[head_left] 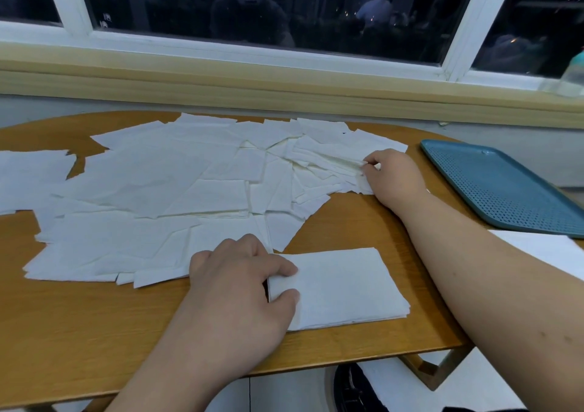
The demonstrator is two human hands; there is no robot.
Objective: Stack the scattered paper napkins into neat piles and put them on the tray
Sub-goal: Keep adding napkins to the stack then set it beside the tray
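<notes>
Several white paper napkins [164, 190] lie scattered and overlapping across the wooden table [79, 332]. A neat pile of napkins [344, 288] sits near the table's front edge. My left hand [240, 285] rests on the pile's left edge, fingers and thumb lying on it. My right hand [392, 174] is further back at the right end of the scatter, its fingers pinching the edge of a napkin there. A teal perforated tray [505, 187] lies at the far right of the table with nothing on it.
A single napkin [543, 250] lies by the tray's near edge, under my right forearm. A window with a white frame [252, 41] and a wooden sill runs behind the table. A dark shoe [354, 389] shows below the table edge.
</notes>
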